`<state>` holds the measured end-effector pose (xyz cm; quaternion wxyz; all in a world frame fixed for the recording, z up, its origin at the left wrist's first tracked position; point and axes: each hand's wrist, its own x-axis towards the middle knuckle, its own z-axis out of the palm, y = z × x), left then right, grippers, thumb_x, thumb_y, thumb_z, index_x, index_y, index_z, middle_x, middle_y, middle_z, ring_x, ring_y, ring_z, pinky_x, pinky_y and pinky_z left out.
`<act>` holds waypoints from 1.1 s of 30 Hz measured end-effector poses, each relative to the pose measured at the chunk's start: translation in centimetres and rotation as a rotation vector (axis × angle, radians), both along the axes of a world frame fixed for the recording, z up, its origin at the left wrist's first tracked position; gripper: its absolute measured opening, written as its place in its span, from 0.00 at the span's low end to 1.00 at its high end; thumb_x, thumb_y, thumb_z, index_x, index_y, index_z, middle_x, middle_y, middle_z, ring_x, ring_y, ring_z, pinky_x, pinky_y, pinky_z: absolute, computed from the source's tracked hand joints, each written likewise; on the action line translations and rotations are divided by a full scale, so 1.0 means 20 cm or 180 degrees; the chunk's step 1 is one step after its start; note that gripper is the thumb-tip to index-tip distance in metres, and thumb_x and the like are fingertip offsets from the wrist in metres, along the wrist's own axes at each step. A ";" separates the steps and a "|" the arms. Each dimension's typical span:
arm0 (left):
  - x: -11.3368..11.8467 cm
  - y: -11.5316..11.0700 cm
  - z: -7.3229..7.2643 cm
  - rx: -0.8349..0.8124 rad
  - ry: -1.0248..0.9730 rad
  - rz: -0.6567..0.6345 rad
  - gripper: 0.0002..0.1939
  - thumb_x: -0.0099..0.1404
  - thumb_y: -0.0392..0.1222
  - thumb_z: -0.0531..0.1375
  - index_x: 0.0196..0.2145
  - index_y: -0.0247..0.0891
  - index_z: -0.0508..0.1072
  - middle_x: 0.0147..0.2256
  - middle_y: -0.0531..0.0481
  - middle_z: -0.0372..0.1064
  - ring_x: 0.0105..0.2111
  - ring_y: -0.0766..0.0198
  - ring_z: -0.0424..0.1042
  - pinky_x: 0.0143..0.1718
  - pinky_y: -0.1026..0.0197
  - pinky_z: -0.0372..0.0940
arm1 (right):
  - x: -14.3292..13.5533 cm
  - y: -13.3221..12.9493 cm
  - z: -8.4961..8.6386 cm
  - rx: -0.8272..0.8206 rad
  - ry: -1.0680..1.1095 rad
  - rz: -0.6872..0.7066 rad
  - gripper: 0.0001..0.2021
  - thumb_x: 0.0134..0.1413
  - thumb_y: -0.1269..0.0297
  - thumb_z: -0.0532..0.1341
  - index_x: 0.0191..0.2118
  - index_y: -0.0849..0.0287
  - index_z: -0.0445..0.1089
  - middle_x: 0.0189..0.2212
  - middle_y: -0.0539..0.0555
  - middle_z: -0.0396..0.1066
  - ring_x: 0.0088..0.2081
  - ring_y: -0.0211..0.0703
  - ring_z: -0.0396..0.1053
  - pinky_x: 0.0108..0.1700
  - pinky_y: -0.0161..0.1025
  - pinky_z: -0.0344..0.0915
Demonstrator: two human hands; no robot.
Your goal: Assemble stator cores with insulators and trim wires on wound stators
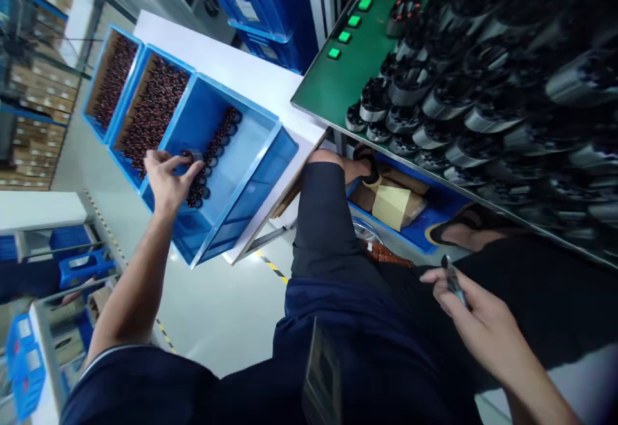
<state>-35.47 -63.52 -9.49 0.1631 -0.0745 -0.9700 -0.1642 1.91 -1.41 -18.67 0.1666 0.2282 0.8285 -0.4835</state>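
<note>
My left hand (168,177) reaches into a blue bin (251,183), thumb and fingers pinched around a motor stator (194,154) with a grey metal side and dark, copper-coloured end. Beside it in the bin, a row of similar stators (222,138) runs slantwise across the floor. My right hand (470,309) is over my lap, fingers closed around small pliers (452,280) with a dark tip and light blue handle. Their jaws are too small to make out clearly.
Two blue bins full of copper-coloured parts (157,100) adjoin on the white table (212,51). Many metal stators (439,100) stand on the green bench (321,87), near several green squares (344,37). Stacked blue crates (275,9) stand behind; another blue bin (415,235) lies beneath the bench.
</note>
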 end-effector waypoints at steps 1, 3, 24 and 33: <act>0.00 -0.03 -0.05 -0.0072 -0.0215 0.0067 0.42 0.54 0.84 0.82 0.30 0.39 0.82 0.36 0.53 0.61 0.41 0.61 0.59 0.53 0.54 0.66 | -0.02 -0.03 0.01 -0.0057 -0.0034 0.0067 0.25 0.67 0.37 0.62 0.45 0.52 0.88 0.41 0.61 0.89 0.38 0.59 0.87 0.43 0.51 0.81; 0.05 -0.03 -0.14 -0.0214 -0.0517 0.0162 0.40 0.62 0.84 0.79 0.30 0.39 0.82 0.33 0.53 0.60 0.38 0.58 0.56 0.49 0.56 0.66 | -0.05 -0.08 0.03 -0.0166 -0.0058 0.0176 0.26 0.68 0.37 0.63 0.47 0.53 0.88 0.46 0.61 0.91 0.42 0.60 0.89 0.46 0.50 0.82; -0.31 0.97 0.06 -0.0633 0.0224 -0.0893 0.26 0.78 0.70 0.67 0.52 0.48 0.92 0.48 0.43 0.80 0.48 0.48 0.77 0.53 0.48 0.72 | -0.19 -0.32 0.13 -0.0921 0.0113 0.0462 0.28 0.62 0.63 0.62 0.67 0.55 0.81 0.53 0.58 0.86 0.56 0.53 0.83 0.68 0.49 0.76; -0.74 2.36 -0.09 -0.0875 -0.1007 -0.1728 0.35 0.81 0.43 0.65 0.82 0.44 0.73 0.73 0.32 0.70 0.63 0.37 0.83 0.65 0.42 0.77 | -0.06 -0.27 0.14 -0.0885 0.0219 0.0157 0.29 0.76 0.57 0.58 0.74 0.57 0.82 0.47 0.59 0.85 0.50 0.54 0.80 0.66 0.51 0.75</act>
